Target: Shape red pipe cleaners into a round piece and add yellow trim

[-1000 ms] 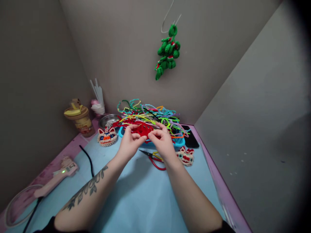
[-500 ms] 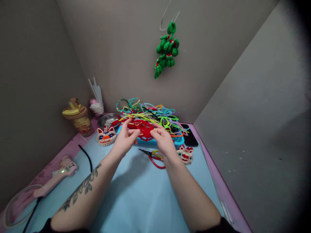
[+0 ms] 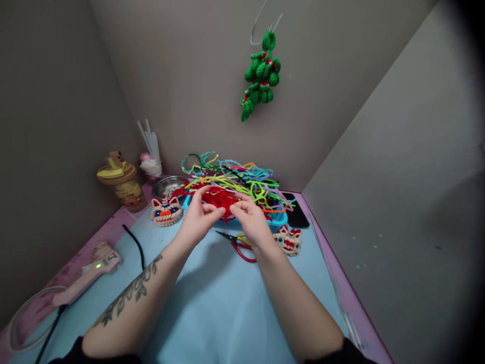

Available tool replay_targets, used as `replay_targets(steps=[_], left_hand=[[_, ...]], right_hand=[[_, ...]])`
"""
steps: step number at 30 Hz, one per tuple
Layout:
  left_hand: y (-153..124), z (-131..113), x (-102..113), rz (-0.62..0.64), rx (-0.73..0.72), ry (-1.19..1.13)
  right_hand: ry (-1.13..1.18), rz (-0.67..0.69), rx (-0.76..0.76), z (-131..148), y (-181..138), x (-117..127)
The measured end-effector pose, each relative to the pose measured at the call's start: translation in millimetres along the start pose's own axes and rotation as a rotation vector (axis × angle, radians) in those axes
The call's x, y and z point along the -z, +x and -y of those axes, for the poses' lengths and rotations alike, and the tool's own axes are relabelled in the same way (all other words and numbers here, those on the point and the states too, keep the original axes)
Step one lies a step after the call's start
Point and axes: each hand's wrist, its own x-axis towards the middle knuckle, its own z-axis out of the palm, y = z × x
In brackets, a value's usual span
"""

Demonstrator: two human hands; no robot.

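Note:
A red openwork piece, apparently bent from pipe cleaners [image 3: 224,199], is held up in front of the blue tray. My left hand [image 3: 199,215] pinches its left side between thumb and fingers. On its right side, the thumb and fingertips of my right hand [image 3: 250,218] grip it, the two thumbs nearly meeting. Its outline is hard to separate from the red stems behind it. Beneath the hands, scissors [image 3: 242,248] with red handles lie on the blue mat, partly hidden by my right wrist.
Many coloured pipe cleaners [image 3: 242,174] heap over a blue tray [image 3: 279,219]. Lion-face crafts [image 3: 165,212] flank it. A pink glue gun [image 3: 89,278], green light on, lies left. Behind are a metal bowl [image 3: 161,188], lidded cup [image 3: 127,187] and phone [image 3: 296,212]. A green ornament [image 3: 261,73] hangs above.
My hands have drawn closer together, thumbs now almost touching in front of the red piece. More of it is covered by my fingers. The view has shifted slightly.

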Motion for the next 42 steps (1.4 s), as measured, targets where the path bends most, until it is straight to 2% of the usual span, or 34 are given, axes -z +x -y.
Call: replay_targets(steps=[6, 10, 13, 16, 20, 22, 28, 34, 42], left_hand=[[1, 0, 3, -0.007, -0.024, 0.016], [1, -8, 7, 0.051, -0.036, 0.045], [1, -11, 8, 0.088, -0.045, 0.072], [2, -9, 10, 0.039, -0.069, 0.061], [5, -6, 12, -0.105, -0.16, 0.034], [5, -7, 13, -0.108, -0.176, 0.064], [-3, -7, 3, 0.031, -0.141, 0.125], [-5, -3, -8, -0.018, -0.065, 0.005], [-3, 0, -5, -0.025, -0.057, -0.044]], right_hand=[[-0.043, -0.001, 0.054, 4, -1, 1], [-0.033, 0.046, 0.031, 4, 2, 8], [0.018, 0.103, -0.036, 2, 4, 10], [0.168, 0.098, -0.105, -4, 6, 7], [0.466, -0.029, -0.338, -12, 9, 2], [0.54, -0.084, -0.396, -14, 10, 2], [0.563, -0.064, -0.347, -12, 7, 1], [0.582, -0.052, -0.352, -10, 4, -3], [0.612, -0.092, -0.391, -5, 2, -5]])
